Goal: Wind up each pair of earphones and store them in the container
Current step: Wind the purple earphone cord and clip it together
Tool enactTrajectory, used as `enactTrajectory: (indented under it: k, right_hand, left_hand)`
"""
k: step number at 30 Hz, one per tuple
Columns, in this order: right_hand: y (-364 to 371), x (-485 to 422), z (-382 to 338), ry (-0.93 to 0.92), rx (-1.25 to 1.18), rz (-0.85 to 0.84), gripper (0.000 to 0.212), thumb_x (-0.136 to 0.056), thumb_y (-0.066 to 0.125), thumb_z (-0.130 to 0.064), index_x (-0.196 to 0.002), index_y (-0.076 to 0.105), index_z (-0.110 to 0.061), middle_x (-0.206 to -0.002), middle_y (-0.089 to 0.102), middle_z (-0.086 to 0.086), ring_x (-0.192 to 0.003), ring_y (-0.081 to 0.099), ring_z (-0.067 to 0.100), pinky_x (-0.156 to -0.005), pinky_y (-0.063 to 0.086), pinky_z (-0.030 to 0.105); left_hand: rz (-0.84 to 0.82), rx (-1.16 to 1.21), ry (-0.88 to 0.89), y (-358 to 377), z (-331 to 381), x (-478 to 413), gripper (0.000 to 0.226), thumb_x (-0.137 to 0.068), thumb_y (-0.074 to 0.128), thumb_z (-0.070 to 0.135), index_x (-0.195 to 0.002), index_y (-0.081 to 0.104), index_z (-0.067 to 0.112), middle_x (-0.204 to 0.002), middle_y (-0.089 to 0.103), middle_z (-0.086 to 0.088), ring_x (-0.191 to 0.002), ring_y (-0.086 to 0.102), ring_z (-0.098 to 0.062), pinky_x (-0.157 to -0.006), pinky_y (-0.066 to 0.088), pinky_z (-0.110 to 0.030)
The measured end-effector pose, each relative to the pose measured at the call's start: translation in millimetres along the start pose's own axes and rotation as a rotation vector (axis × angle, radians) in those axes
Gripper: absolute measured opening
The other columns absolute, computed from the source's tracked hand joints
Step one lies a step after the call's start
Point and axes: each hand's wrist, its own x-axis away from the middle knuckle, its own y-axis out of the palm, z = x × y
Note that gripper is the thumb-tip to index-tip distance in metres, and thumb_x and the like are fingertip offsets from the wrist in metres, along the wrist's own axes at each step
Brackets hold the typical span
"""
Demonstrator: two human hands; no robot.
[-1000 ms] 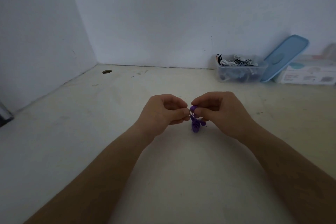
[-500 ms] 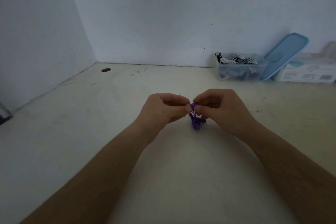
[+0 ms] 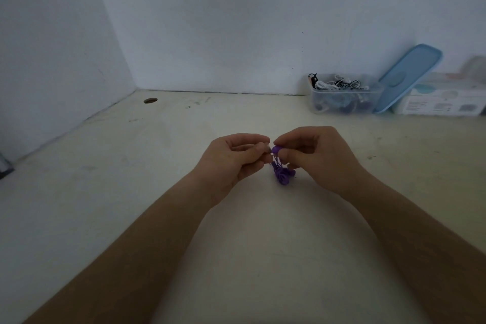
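Head view: left hand [image 3: 231, 163] and right hand [image 3: 319, 158], each grip pinching purple earphones [image 3: 282, 176]; box [image 3: 444, 104] print probably labels, unreadable.

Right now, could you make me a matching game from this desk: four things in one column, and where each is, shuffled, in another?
1. purple earphones
2. clear container
3. blue lid
4. round hole

A. leaning tilted beside the container
B. pinched between left hand and right hand
C. against the back wall, holding other earphones
D. in the tabletop, far left

Pairs: 1-B, 2-C, 3-A, 4-D.
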Motion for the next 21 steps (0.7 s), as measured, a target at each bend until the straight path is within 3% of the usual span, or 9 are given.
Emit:
enactTrajectory:
  k: [8,15,21]
  right_hand:
    - [0.0,1.5,-2.9,-0.010,-0.035,-0.010,0.017,-0.083,0.073,0.004,-0.091,0.075,-0.012,-0.076,0.077,-0.004,-0.069,0.072,0.010,-0.066,0.058,0.024]
    - [0.0,1.4,-3.7,-0.008,-0.022,-0.001,0.021,-0.083,0.074,0.001,-0.087,0.076,-0.019,-0.078,0.077,0.003,-0.071,0.072,0.017,-0.070,0.061,0.032]
    - [-0.8,1.4,-3.3,-0.005,-0.011,0.013,0.017,-0.083,0.075,0.002,-0.090,0.076,-0.014,-0.077,0.077,0.001,-0.070,0.072,0.015,-0.070,0.060,0.028]
  left_hand:
    - [-0.021,-0.007,0.009,-0.5,-1.3,-1.6,0.014,-0.089,0.065,-0.001,-0.095,0.073,0.008,-0.090,0.076,-0.013,-0.083,0.073,-0.018,-0.069,0.057,-0.019]
    - [-0.017,-0.025,0.021,0.2,-2.1,-1.3,0.013,-0.088,0.066,-0.002,-0.094,0.072,0.007,-0.091,0.076,-0.015,-0.085,0.073,-0.020,-0.072,0.058,-0.021]
    - [-0.009,-0.034,0.030,0.0,-1.5,-1.1,0.013,-0.088,0.066,-0.003,-0.096,0.072,0.006,-0.093,0.076,-0.015,-0.088,0.074,-0.022,-0.073,0.058,-0.021]
